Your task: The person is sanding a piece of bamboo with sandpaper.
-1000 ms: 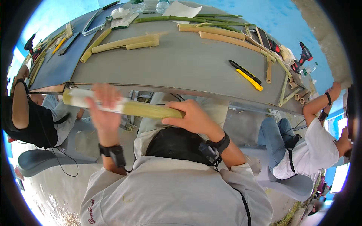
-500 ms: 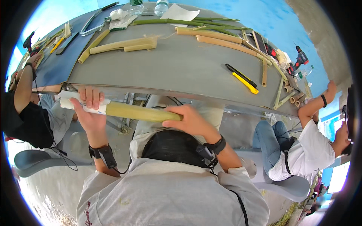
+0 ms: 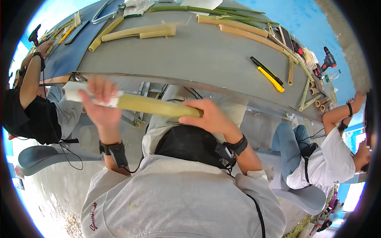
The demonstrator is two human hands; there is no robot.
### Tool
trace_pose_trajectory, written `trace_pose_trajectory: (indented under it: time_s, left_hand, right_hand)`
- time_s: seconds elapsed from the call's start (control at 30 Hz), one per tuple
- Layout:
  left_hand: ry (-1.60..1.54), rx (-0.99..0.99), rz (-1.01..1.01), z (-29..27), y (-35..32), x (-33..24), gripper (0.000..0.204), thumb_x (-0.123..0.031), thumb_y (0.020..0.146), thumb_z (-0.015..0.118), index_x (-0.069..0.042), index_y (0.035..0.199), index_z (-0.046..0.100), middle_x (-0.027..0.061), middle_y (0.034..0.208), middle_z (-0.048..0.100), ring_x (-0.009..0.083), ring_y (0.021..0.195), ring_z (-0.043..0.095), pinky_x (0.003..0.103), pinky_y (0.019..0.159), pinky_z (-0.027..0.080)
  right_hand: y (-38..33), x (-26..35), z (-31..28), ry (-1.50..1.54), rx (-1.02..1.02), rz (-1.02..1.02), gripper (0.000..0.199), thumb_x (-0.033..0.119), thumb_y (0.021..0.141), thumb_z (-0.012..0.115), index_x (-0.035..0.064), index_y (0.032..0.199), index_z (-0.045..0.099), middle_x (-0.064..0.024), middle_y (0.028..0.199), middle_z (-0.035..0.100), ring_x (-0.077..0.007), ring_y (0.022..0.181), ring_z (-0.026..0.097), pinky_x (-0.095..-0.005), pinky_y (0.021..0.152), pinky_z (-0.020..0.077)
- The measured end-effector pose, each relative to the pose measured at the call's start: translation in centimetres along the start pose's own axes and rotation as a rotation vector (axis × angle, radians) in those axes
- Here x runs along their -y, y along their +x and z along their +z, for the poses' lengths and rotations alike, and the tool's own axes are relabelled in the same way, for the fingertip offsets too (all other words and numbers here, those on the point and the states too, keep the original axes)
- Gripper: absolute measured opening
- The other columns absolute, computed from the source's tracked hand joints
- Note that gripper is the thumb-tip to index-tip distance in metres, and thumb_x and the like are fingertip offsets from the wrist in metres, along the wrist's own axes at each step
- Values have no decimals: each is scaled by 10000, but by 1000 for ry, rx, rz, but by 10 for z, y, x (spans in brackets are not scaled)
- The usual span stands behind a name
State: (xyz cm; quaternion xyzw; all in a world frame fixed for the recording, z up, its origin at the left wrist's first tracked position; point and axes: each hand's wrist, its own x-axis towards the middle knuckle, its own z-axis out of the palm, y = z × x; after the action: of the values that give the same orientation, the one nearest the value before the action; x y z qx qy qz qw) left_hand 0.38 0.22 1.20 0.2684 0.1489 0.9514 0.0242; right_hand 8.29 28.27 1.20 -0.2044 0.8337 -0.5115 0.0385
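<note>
two hands hold a bamboo stick in a white wrap

the left hand is a bit blurry. its fingers are curled tight around the white wrap, which covers the left end of the yellow-green bamboo stick. i cannot tell if the wrap is paper or cloth, and it is too blurry to read. the right hand grips the other end, thumb on the near side and fingers on the far side. the stick goes side to side above the person's lap, just in front of the table.

each wrist has a black band with a little box. the grey shirt has curly red writing on its left side.

on the table, a black and yellow cutter lies to the right. pale split bamboo is on the left, and long bamboo pieces are on the right. green stems lie near the far edge. farther right are a red and black drill and a clear bottle, its label too small to read.

a person in a black top sits on the left, and a person in a white shirt on the right.
</note>
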Motion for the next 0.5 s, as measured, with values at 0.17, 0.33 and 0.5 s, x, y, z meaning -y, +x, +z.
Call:
trace_pose_trajectory:
  time_s: [0.17,0.33,0.5]
  left_hand:
    - [169,32,-209,8,-6,31,400,-463,1072,577,-150,875,423,-32,708,369,117,650,382,311,732,352]
    - [17,-111,53,0,5,-5,406,-468,1068,580,-144,875,431,-30,713,360,123,645,372,313,729,345]
    - [91,-93,-166,3,-2,11,457,-526,1028,619,-141,873,429,-36,703,377,113,639,372,307,710,346]
  right_hand:
    - [8,5,8,-9,5,-39,399,385,902,808,41,1097,756,-149,814,718,-272,688,661,-352,684,516]
    - [-1,3,-8,-40,13,78,425,399,900,805,22,1089,752,-165,820,717,-290,689,656,-355,688,519]
    - [5,2,9,37,50,58,427,393,890,814,20,1087,744,-152,811,694,-283,699,628,-356,703,510]
